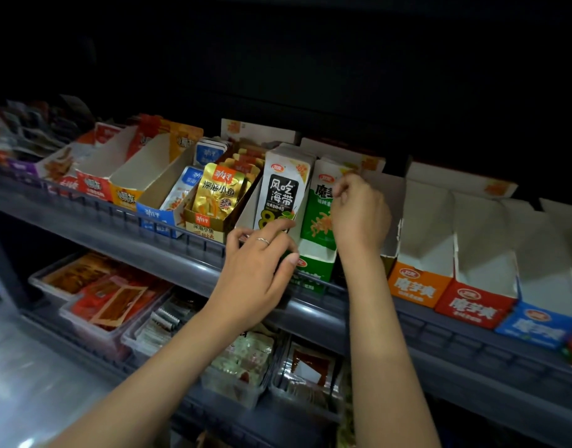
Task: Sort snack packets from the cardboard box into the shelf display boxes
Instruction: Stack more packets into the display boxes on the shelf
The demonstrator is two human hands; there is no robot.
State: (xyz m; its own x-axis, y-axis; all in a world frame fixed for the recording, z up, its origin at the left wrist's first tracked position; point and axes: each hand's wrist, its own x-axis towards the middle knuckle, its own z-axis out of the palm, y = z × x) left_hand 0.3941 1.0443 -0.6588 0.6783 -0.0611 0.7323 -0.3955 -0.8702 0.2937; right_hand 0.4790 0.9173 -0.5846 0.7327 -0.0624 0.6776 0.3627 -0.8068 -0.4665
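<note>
A stack of white-and-black snack packets [283, 192] stands upright in a white display box [246, 218] on the upper shelf. Beside it on the right, green snack packets [318, 218] stand in a green display box [317, 265]. My left hand [259, 263] reaches up from below; its straight fingers touch the lower front of the white-and-black packets and its thumb lies against the green box front. My right hand [359, 215] covers the right part of the green packets, its curled fingers pinching their top edge. The cardboard box is out of view.
Right of the green box stand orange [417, 282], red [472, 305] and blue [533, 324] display boxes with white insides and no packets. To the left are gold fish packets [216, 192] and more boxes. A grey shelf rail [310, 312] runs in front; clear trays [94, 305] fill the lower shelf.
</note>
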